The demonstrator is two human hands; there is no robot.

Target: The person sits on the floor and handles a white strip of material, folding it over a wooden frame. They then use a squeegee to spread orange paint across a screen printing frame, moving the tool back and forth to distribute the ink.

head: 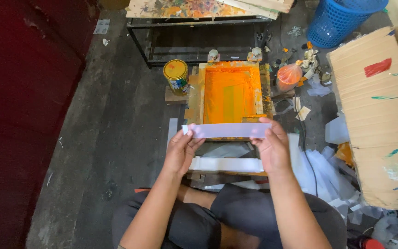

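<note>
- The left hand [180,150] is pinching the left end of a pale strip [229,130], thumb on the near face and fingers curled behind it, closed on the edge.
- The right hand [272,147] is gripping the right end the same way, thumb lying along the strip's top right corner and fingers tucked underneath.
- The strip is stretching flat and level between both hands, hanging just over the near edge of the frame [230,92].
- The frame is lying on the floor, its screen coated in orange ink, wooden border stained around it.
- A stack [226,164] of similar white strips is sitting below the hands, near the knees.
- A can [176,76] with a yellow lid is standing just left of the frame.
- An orange-filled bag [289,76] is resting to the frame's right.
- A blue basket [342,20] is sitting further back right.
- Paint-smeared cardboard [383,115] is leaning at the far right, over scattered white scraps [318,170].
</note>
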